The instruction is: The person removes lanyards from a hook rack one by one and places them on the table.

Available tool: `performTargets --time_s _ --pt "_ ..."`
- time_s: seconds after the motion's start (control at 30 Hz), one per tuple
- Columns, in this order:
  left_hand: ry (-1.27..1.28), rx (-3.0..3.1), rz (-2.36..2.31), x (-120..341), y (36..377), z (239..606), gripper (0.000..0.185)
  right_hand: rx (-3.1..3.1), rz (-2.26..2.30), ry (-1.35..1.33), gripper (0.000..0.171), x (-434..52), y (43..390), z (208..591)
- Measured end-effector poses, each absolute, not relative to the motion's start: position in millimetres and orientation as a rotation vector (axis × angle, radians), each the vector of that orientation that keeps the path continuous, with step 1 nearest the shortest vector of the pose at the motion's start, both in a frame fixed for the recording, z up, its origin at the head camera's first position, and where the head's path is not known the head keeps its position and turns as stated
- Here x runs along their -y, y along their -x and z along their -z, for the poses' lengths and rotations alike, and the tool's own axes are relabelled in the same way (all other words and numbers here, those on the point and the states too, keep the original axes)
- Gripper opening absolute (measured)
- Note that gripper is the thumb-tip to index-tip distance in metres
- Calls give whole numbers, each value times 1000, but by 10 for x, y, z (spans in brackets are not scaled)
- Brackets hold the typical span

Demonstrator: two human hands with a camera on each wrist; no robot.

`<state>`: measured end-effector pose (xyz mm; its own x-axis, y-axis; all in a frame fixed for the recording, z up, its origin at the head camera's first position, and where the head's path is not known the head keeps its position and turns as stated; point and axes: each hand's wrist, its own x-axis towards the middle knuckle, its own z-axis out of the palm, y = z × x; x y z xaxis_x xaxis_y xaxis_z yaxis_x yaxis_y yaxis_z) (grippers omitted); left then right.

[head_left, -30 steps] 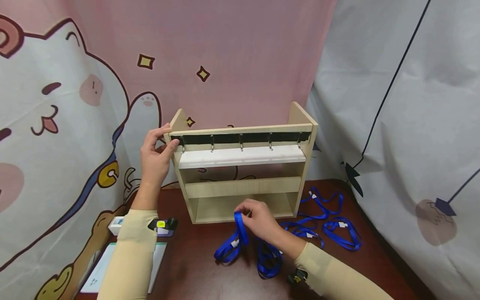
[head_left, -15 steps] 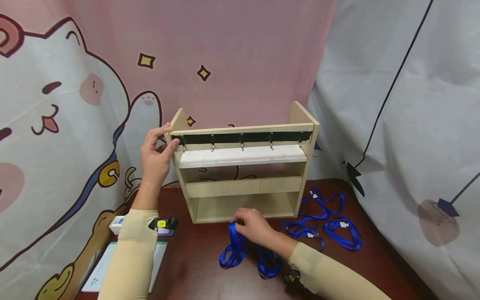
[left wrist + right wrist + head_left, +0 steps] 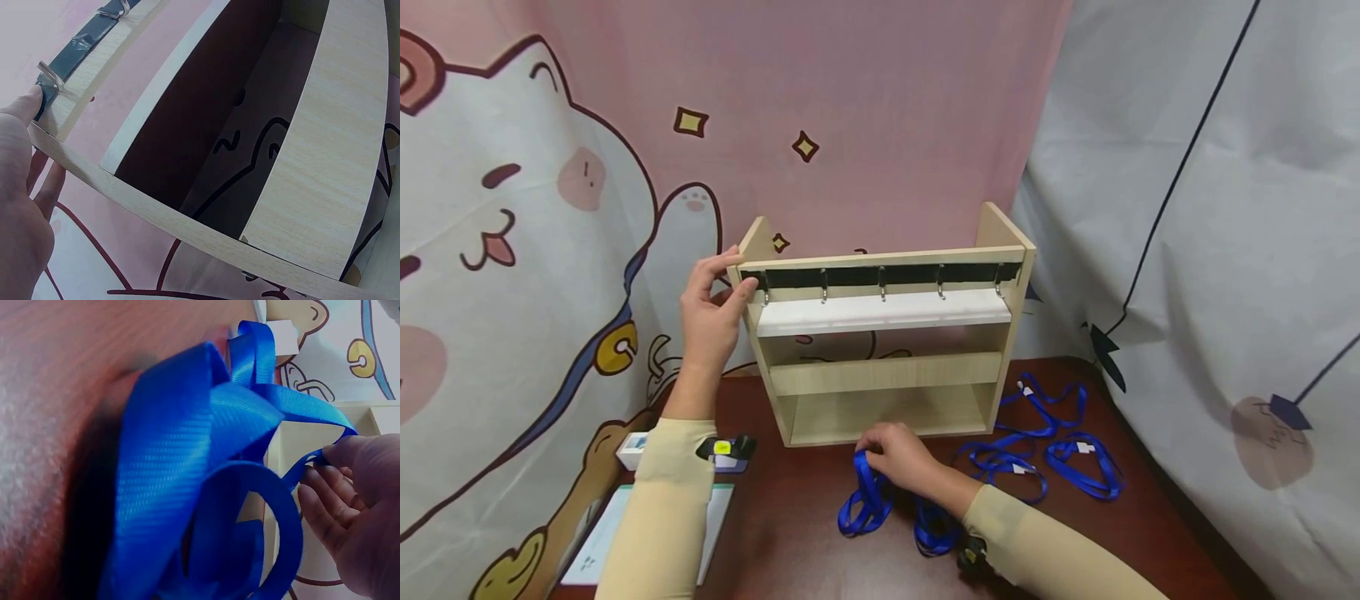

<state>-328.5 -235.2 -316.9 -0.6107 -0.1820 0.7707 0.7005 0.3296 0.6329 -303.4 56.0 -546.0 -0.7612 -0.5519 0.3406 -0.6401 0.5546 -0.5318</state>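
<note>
Left hand (image 3: 711,312) grips upper left corner of wooden rack (image 3: 883,375), thumb by hook strip (image 3: 880,275). Right hand (image 3: 901,457) pinches blue lanyard (image 3: 867,498) on tabletop before rack. More lanyards (image 3: 1045,454) lie right.

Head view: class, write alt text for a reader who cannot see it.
A person's left hand grips the top left corner of a small wooden shelf with a row of metal hooks, while the right hand pinches a blue lanyard on the dark table. More blue lanyards lie to the right.
</note>
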Motion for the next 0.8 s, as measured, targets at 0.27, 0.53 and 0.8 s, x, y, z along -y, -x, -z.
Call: performTargets --time_s 0.27,0.53,0.8 --pt "482 1787 1382 2483 3514 3292 36 2731 -1003 -1067 14 -514 3103 5506" --pt "474 1787 1380 2405 3434 3220 34 2801 -1034 -1077 15 -506 3186 5563" --pt "469 1794 1396 2304 3254 3113 33 2823 -1114 -1056 7 -531 3183 5567"
